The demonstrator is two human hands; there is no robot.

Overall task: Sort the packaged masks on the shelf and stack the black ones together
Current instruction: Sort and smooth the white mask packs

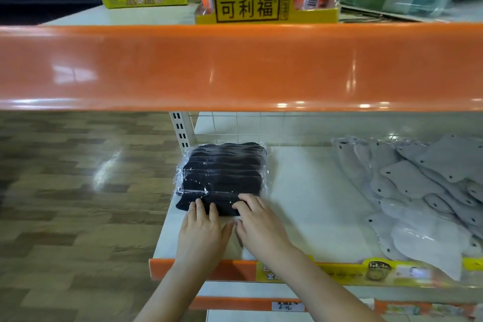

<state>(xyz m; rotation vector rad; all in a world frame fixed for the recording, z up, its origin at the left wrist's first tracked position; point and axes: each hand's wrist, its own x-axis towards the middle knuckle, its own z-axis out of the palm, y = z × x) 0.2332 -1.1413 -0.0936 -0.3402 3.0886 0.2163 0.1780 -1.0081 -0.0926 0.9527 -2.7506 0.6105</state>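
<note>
**Both hands flat on the black mask stack**

Where the head camera looks down past the orange upper shelf edge (235,68), one stack of black masks (222,175) lies at the left end of the white lower shelf (313,206), close to the slotted upright at the back. The packets overlap like shingles in clear wrap; about eight dark bands show, though an exact count cannot be made through the glare. To the right, well apart from the black ones, a loose heap of grey masks (423,191) spreads across the shelf, some of them overhanging its front lip; there are more than ten, too overlapped to count.

Two hands are in view. The left hand (203,230) reaches in palm down, its straight fingers resting on the near edge of the black stack. The right hand (258,222) lies just beside it, palm down too, fingers extended and pressed onto the near right corner of the same stack. The two thumbs almost meet on the bare shelf between the hands. Neither grip is closed round anything: the fingers lie flat on the wrap. Both forearms come up from the bottom of the picture, converging toward the stack.

On the upper shelf stand two yellow display boxes (264,8) of upright packs.
</note>
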